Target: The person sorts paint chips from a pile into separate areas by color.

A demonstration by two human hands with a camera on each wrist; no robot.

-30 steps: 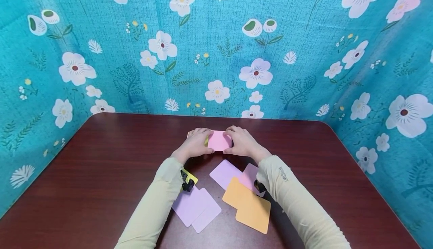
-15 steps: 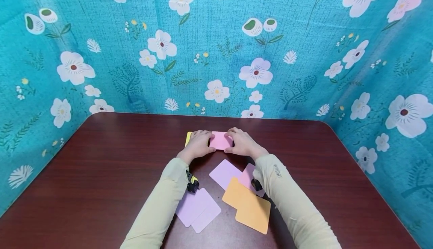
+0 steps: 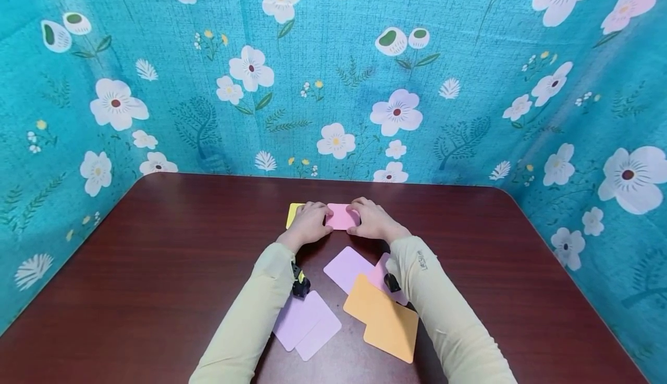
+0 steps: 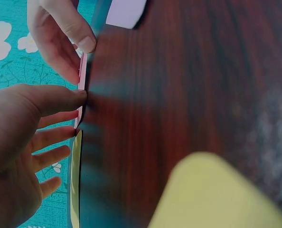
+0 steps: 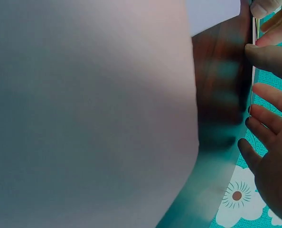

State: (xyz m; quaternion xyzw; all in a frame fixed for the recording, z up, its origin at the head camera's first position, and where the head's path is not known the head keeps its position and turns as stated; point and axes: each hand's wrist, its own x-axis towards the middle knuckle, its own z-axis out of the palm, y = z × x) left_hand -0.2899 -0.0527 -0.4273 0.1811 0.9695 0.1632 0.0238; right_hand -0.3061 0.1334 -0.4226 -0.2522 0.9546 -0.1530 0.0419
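Observation:
A pink card (image 3: 341,217) lies near the far edge of the table between both hands. My left hand (image 3: 310,222) pinches its left end, thumb at the near edge and fingers at the far edge. At the right end, my right hand (image 3: 373,220) pinches it the same way. A yellow card (image 3: 293,215) sticks out from behind the left hand, which hides the rest of it. In the left wrist view the edges of the pink card (image 4: 82,71) and the yellow card (image 4: 75,180) run in one line, end to end.
Nearer on the dark red table (image 3: 156,256) lie two overlapping lilac cards (image 3: 318,326), another lilac card (image 3: 348,268), a pink card (image 3: 381,268) partly under the right wrist, and overlapping orange cards (image 3: 391,326). A blurred yellow card (image 4: 217,199) fills the left wrist view's lower corner. A flowered cloth (image 3: 333,83) hangs behind.
Both hands and the pink card have shifted slightly right. The left hand has moved more than the right, and more of the yellow card now shows to its left.

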